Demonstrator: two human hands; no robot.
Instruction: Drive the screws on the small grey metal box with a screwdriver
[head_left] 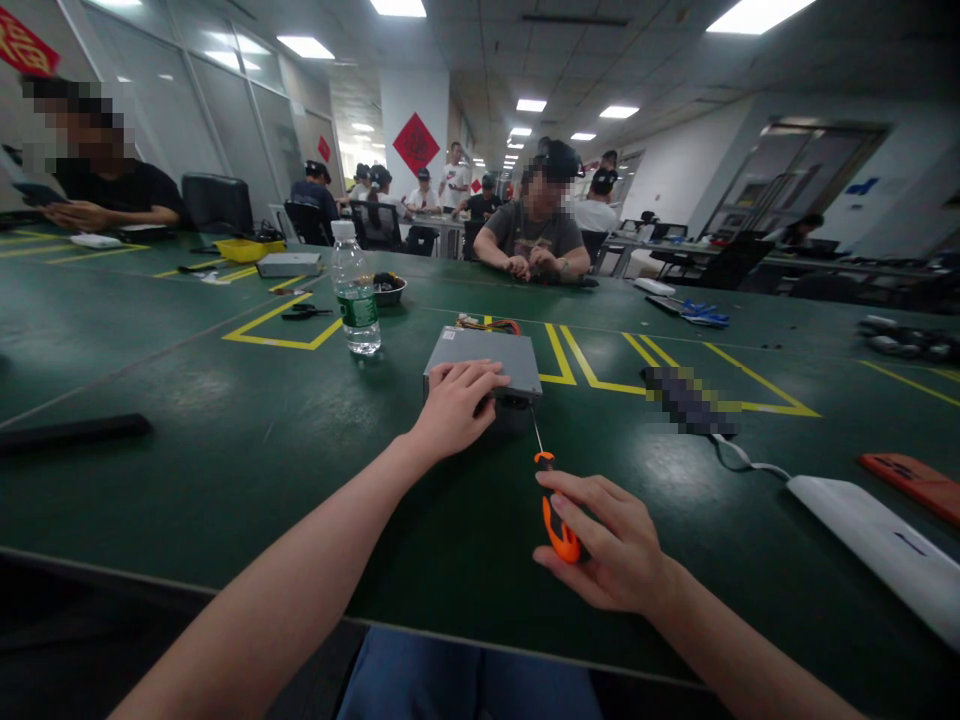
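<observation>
A grey metal computer power supply (487, 350) rests on the green tabletop in front of me, with a bundle of coloured cables (499, 325) at its far side. My left hand (461, 405) lies over its near left part, fingers on the top and curled at the front edge, gripping it. In my right hand (607, 535) is a screwdriver (559, 530) with an orange and black handle, held between fingers and thumb. Its thin shaft points up and away, and the tip appears to meet the near face of the power supply by the right corner.
A water bottle (356, 290) stands upright left of the power supply. To the right lie a white power bank (877, 545) with a cable and an orange phone (915, 485). A dark bar (75, 433) is at left. A person (536, 220) sits across the table.
</observation>
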